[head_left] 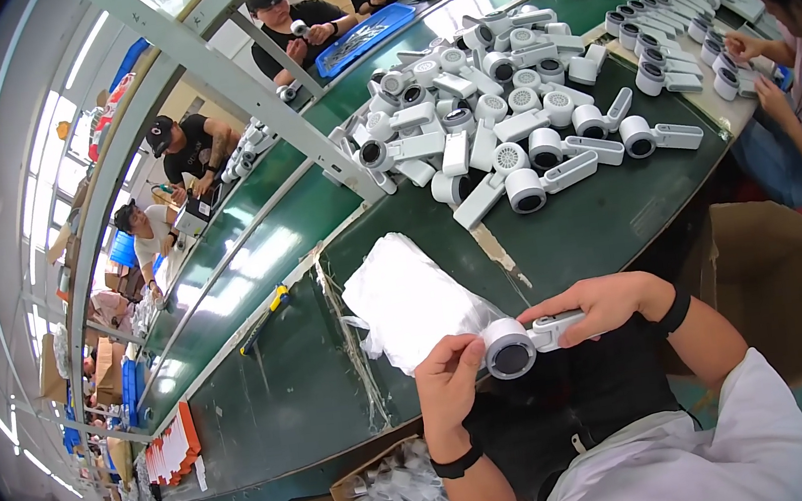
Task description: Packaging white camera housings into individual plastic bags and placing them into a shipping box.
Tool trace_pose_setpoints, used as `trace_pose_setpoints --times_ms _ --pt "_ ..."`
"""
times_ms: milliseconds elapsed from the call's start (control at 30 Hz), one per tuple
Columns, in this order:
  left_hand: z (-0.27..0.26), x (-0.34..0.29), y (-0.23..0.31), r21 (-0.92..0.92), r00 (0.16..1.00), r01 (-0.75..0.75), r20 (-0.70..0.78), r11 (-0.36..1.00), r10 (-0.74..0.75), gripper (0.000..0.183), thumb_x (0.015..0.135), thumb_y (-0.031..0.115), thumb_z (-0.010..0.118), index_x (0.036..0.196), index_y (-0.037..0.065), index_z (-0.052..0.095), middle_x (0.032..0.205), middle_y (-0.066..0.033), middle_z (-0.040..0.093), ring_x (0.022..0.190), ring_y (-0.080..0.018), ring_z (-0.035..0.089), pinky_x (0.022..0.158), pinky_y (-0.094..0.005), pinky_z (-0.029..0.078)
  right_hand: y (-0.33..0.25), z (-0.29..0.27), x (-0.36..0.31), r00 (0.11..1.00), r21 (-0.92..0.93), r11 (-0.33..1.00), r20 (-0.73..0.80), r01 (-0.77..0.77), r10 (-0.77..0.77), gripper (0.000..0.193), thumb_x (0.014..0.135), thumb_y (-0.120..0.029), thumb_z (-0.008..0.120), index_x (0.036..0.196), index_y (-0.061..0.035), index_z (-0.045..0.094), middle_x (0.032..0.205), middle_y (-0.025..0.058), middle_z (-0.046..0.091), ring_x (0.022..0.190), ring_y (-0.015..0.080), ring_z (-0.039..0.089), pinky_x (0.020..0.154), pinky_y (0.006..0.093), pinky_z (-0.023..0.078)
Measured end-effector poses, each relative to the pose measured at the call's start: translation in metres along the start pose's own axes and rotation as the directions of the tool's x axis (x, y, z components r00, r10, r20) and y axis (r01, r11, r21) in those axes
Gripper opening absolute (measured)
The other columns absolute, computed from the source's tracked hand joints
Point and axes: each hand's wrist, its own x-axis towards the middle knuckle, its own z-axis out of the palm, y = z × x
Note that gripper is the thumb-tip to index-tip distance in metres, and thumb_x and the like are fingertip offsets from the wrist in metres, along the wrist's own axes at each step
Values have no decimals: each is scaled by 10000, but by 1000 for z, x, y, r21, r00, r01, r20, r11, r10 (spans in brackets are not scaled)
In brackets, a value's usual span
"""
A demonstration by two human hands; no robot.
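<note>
A white handheld fan [510, 348] with a round head and a dark centre is held between my two hands, over the near edge of the green worktable. My right hand [613, 305] is closed around its handle, with the index finger stretched along the top. At the left rim of the fan's head, my left hand [450, 385] pinches with thumb and fingers. Just beyond the fan lies a stack of thin white plastic bags [407, 295], partly behind my left fingertips.
A large heap of white handheld fans [503, 103] covers the far table. A yellow-handled screwdriver [277, 298] lies left. An open cardboard box [766, 286] stands right; a box of bagged items [406, 495] sits below. A metal post [272, 96] rises ahead. Other people work around.
</note>
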Motion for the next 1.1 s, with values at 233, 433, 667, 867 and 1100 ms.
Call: trace_pose_setpoints --times_ms 233,433,667,867,1100 --pt "16 -6 8 446 957 -258 -4 857 290 93 837 39 724 899 -15 682 765 -33 652 678 -96 564 638 -236 457 8 15 9 990 36 999 -140 11 -6 646 873 -232 609 1476 -261 379 896 46 628 650 135 574 635 277 519" --pt "41 -10 2 632 854 -461 125 623 505 84 814 38 725 881 11 683 765 -109 641 642 -232 612 604 -295 480 25 38 27 931 382 895 -354 231 -89 636 880 -159 606 1470 -116 372 913 52 627 632 118 566 588 279 512" --pt "55 -19 -9 501 908 -395 86 770 410 97 811 55 717 896 37 675 782 -104 634 705 -290 605 624 -358 469 22 60 35 872 524 769 -481 366 -87 646 895 -87 561 1476 -28 285 976 97 623 611 119 586 513 259 493" --pt "53 -17 -4 562 818 -549 209 619 536 121 764 18 738 866 26 673 767 -85 633 742 -252 592 699 -315 463 40 64 54 717 340 784 -672 519 -183 636 900 -85 548 1465 25 276 1039 130 632 881 135 623 757 267 518" --pt "44 -27 -14 355 877 -452 342 818 336 143 745 1 749 864 20 673 755 -76 630 732 -226 593 681 -301 461 38 76 58 658 245 830 -731 501 -182 561 926 -89 532 1435 25 327 1027 125 645 937 129 600 811 271 491"
